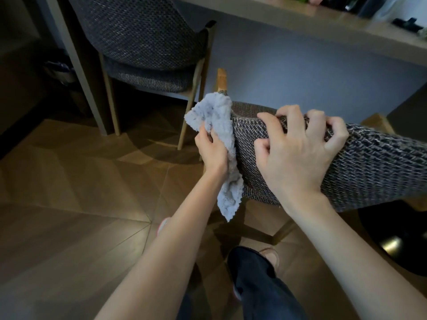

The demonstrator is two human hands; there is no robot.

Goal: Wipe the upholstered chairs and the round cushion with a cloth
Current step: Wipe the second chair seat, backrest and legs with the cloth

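A chair with a dark woven backrest (369, 172) and light wooden frame stands right in front of me. My right hand (298, 148) grips the top edge of that backrest, fingers curled over it. My left hand (211, 150) holds a pale grey fluffy cloth (219, 125) against the backrest's left end; the cloth hangs down below my wrist. A second upholstered chair (143, 35) of the same fabric stands farther back at the left, tucked under a table. No round cushion is in view.
A light tabletop (300, 17) runs across the top with dark items at its right end. The floor (80, 181) is wooden parquet. My legs and a shoe show at the bottom. A dark round base (392, 239) sits at the lower right.
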